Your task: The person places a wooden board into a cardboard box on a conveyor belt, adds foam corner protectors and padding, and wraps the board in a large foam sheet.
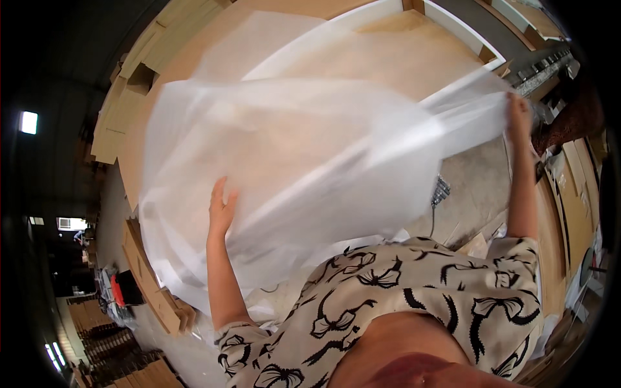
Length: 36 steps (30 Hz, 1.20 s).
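A large translucent white packing sheet point(291, 155) billows across the middle of the view, blurred in places. At the far right, my right hand point(519, 119) is closed on its gathered edge, arm stretched out. My left hand point(223, 208) is raised at the near left side of the sheet, fingers apart; whether it touches the sheet I cannot tell. Beneath and beyond the sheet lies a brown board point(414, 39) with white edge strips point(462, 29), partly veiled by the sheet.
Stacked pale boards point(139, 58) stand along the far left. Flat cardboard pieces point(152, 284) lean at the near left. Cardboard sheets point(576, 200) stand at the right. A grey metal object point(440, 191) with a cord sits on the concrete floor point(475, 187).
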Tool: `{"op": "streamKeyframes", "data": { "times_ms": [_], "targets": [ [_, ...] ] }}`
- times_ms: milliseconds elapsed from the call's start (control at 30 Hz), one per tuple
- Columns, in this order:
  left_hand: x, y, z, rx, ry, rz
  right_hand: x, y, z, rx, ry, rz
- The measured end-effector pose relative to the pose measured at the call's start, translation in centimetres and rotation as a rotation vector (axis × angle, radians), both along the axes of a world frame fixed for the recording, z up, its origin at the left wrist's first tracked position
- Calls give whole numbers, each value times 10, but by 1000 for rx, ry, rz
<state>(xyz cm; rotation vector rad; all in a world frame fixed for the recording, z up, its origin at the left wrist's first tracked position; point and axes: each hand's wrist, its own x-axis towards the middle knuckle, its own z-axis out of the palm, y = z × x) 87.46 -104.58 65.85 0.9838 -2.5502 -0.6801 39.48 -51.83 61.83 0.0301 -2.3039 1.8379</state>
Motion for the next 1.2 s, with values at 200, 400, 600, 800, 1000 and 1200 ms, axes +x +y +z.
{"op": "streamKeyframes", "data": {
  "times_ms": [200,400,600,800,1000,1200],
  "targets": [
    [-90,24,-18,23,-235,-146,-152,265,17,977,-372,-705],
    [-83,45,-6,98,-25,-183,-150,125,104,1145,106,-852],
    [-5,69,23,35,660,379,-39,-69,136,863,943,483],
    [237,33,-47,-564,577,1187,30,-159,57,1262,553,842],
    [285,15,-57,-449,252,998,-31,-128,14,1148,-157,759],
    [339,-52,-37,39,296,815,-18,-142,17,1217,185,669]
  ]
}}
